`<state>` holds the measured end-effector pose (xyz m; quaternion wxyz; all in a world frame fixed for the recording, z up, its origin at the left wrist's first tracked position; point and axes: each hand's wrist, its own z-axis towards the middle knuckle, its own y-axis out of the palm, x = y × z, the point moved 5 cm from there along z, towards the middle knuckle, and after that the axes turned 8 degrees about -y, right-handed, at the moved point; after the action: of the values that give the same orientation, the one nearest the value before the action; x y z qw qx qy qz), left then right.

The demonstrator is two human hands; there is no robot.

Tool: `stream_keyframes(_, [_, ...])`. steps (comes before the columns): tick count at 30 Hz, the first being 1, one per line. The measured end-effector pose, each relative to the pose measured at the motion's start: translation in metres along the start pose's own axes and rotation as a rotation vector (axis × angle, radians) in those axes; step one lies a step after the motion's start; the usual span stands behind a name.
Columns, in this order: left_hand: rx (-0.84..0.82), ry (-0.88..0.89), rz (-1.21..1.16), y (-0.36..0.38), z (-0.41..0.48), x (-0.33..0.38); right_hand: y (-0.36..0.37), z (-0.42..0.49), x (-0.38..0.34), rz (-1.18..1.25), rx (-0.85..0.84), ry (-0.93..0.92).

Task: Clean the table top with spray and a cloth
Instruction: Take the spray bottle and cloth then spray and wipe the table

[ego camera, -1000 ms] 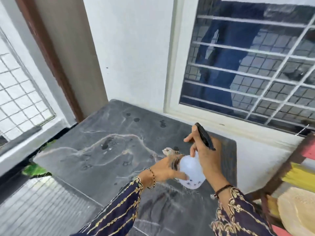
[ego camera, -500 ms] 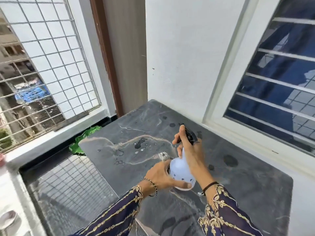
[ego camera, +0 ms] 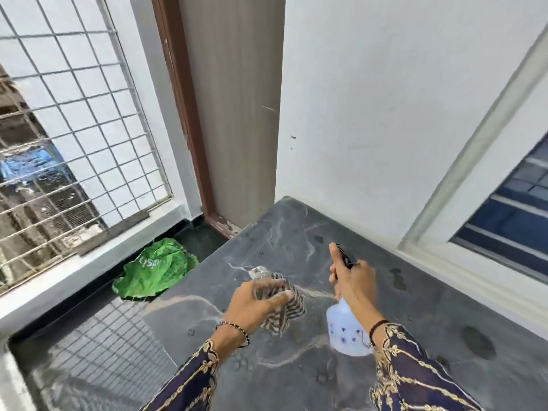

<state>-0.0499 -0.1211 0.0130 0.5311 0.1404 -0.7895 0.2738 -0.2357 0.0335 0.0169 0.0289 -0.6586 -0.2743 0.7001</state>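
Head view, read from left to right: a wire grille [ego camera: 74, 137] fills the far left, and a crumpled green bag [ego camera: 154, 269] lies on the floor below the ledge, beside the table's left edge; the print on it is too blurred to be read. On the dark marbled table [ego camera: 430, 307] pale streaks and scattered dark spots can be made out, though whether these are wet marks or veining cannot be told. The left hand [ego camera: 258, 302] is held low over the near middle of the table with its fingers [ego camera: 280, 296] clenched on a striped cloth [ego camera: 281, 307]; the cloth is bunched and hangs from the grasp, probably kept ready for wiping, and whether its lower corner touches the table is not clear. Just to the right, the white spray bottle [ego camera: 345, 330] is gripped at its neck by the right hand [ego camera: 355, 284], with the forefinger laid along the dark trigger head, apparently so that spray can be released towards the far part of the table. The nozzle is largely hidden by the hand. A barred window [ego camera: 510, 221] is cut off at the right edge.
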Motion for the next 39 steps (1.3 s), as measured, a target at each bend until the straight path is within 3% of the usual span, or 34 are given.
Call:
stream_keyframes(9, [0.147, 0.094, -0.002, -0.094, 0.066, 0.001, 0.042, 0.027, -0.002, -0.118, 0.006, 0.074])
stream_keyframes(15, [0.409, 0.159, 0.048, -0.127, 0.058, 0.006, 0.052, 0.003, -0.001, -0.166, 0.065, 0.090])
stream_keyframes(20, [0.580, 0.175, 0.064, -0.142, 0.031, 0.008, 0.065, -0.036, 0.000, -0.171, -0.184, 0.076])
stream_keyframes(23, [0.606, 0.141, 0.059, -0.147, 0.012, 0.004, 0.069, -0.063, -0.002, -0.132, -0.259, 0.034])
stream_keyframes(27, [0.612, 0.112, 0.108, -0.146, -0.020, 0.002, 0.067, -0.093, -0.004, -0.302, -0.228, -0.086])
stream_keyframes(32, [0.612, 0.078, 0.112, -0.144, -0.062, 0.000, 0.059, -0.135, -0.004, -0.131, -0.429, -0.052])
stream_keyframes(37, [0.650, 0.070, 0.174, -0.138, -0.096, 0.005, 0.032, -0.162, 0.007, -0.329, -0.300, -0.119])
stream_keyframes(39, [0.635, 0.071, 0.206, -0.130, -0.107, 0.007, 0.018, -0.172, 0.012, -0.304, -0.308, -0.091])
